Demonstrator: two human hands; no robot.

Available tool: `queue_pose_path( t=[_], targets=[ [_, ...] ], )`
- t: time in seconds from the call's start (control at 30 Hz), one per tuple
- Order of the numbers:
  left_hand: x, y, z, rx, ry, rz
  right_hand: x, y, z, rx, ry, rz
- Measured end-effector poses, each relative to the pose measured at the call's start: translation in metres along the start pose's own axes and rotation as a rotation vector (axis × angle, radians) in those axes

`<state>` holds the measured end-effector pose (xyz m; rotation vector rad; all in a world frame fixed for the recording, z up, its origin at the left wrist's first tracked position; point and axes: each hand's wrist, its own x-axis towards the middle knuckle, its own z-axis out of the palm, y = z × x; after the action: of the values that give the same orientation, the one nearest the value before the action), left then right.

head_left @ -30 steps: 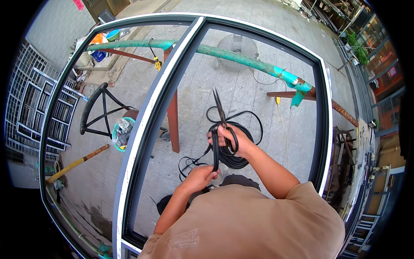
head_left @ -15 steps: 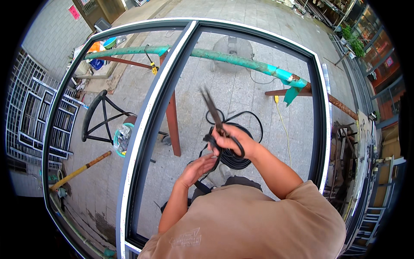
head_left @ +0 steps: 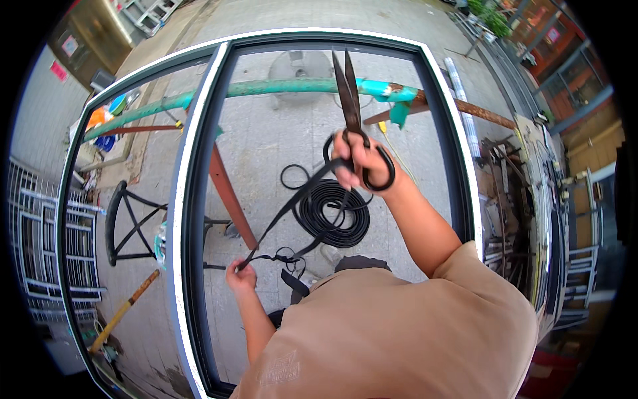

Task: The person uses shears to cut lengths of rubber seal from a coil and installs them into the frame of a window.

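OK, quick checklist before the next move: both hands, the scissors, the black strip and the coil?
1. Right grip on the scissors: ok, held.
2. Scissor blades closed: not ok, slightly apart.
3. Left grip on the black strip: ok, held.
4. Strip clear of the blades: ok, it reaches the right grip below them.
5. Black coil on the floor: ok.
6. Strip joined to coil: cannot tell.

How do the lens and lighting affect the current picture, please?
Head view: fisheye distortion bows the white-edged frame, and the corners go black; head view again: light looks soft, with no hard shadow beside the black coil, and the scissors read clearly against paler paving.
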<state>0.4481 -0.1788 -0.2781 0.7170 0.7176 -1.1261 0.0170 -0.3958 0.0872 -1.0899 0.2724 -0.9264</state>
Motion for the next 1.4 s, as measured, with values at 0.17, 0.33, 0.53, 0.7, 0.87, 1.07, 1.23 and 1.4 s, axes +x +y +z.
queue_pose_path(
  t=[0.17, 0.33, 0.53, 0.7, 0.87, 1.07, 1.23, 1.4],
  targets=[
    [0.000, 0.060, -0.065, -0.119, 0.194, 0.111, 0.005, -0.023, -0.048, 0.057, 0.649, -0.199],
    [-0.014, 0.095, -0.118, -0.195, 0.294, 0.202, 0.005, -0.027, -0.088, -0.055, 0.984, -0.325],
    [-0.046, 0.124, -0.135, -0.112, 0.103, 0.438, -0.017, -0.052, -0.165, -0.433, 1.038, -0.448],
    [-0.118, 0.059, -0.077, 0.205, -0.141, 0.444, -0.023, 0.010, -0.166, -1.007, 0.964, -0.076],
    [-0.161, -0.038, -0.017, 0.534, -0.285, 0.339, -0.026, 0.120, -0.118, -0.901, 0.613, 0.231],
    [-0.166, -0.119, 0.018, 1.030, -0.470, 0.270, -0.048, 0.219, -0.004, -0.416, 0.198, 0.889],
    [-0.198, -0.147, 0.048, 1.373, -0.750, 0.131, -0.043, 0.230, 0.028, -0.238, 0.164, 0.962],
    [-0.201, -0.150, 0.052, 1.617, -0.989, 0.137, -0.012, 0.204, 0.016, -0.177, 0.325, 0.813]
  ],
)
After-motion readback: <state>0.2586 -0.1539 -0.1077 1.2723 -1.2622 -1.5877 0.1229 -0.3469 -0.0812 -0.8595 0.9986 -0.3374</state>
